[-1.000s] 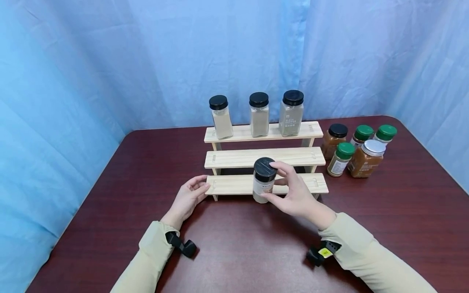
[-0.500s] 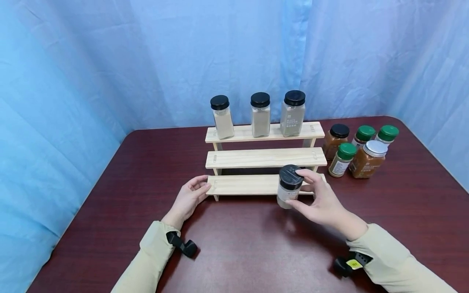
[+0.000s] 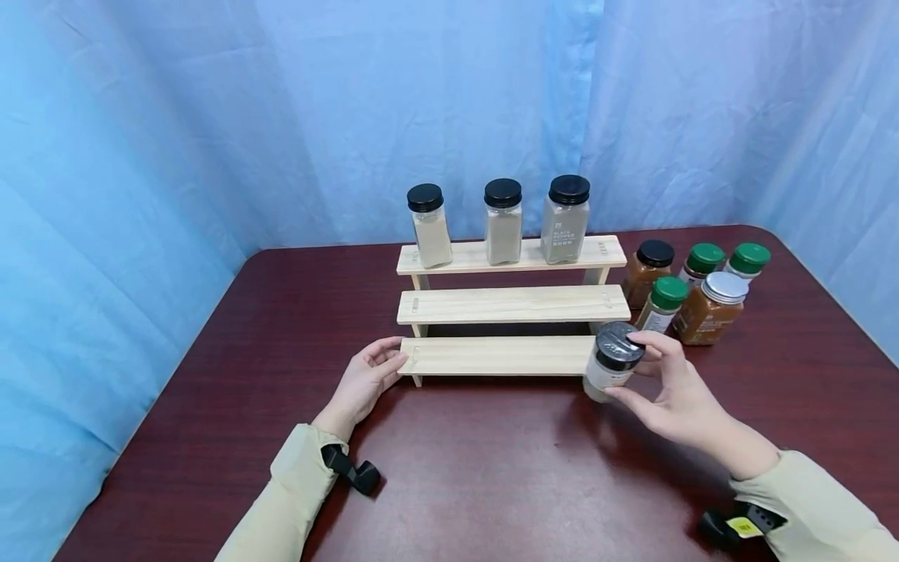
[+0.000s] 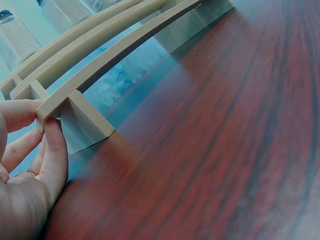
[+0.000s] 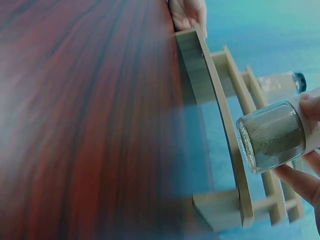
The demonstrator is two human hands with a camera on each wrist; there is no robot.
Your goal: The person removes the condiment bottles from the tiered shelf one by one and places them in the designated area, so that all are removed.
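Note:
My right hand [image 3: 674, 390] grips a round spice jar [image 3: 605, 378] with a black shaker lid and white label. It tilts beside the right end of the lowest tier of a pale wooden three-tier rack [image 3: 492, 356]. In the right wrist view, greenish-grey contents show through the glass base of this jar [image 5: 272, 137], fingers around its label. My left hand [image 3: 360, 384] pinches the left end of the rack's lowest tier; in the left wrist view the thumb and fingers of this hand [image 4: 35, 165] meet at its corner.
Three black-lidded square jars stand on the top tier, the middle one [image 3: 502, 234] among them. Right of the rack cluster several jars: a green-lidded jar [image 3: 663, 304], a silver-lidded brown jar [image 3: 709, 316] and a black-lidded brown jar [image 3: 646, 277]. Blue curtains [image 3: 421, 94] enclose the dark red table [image 3: 316, 304].
My right hand has carried the spice jar rightward along the front of the rack, from near its middle to its right end. My left hand stays at the rack's left end.

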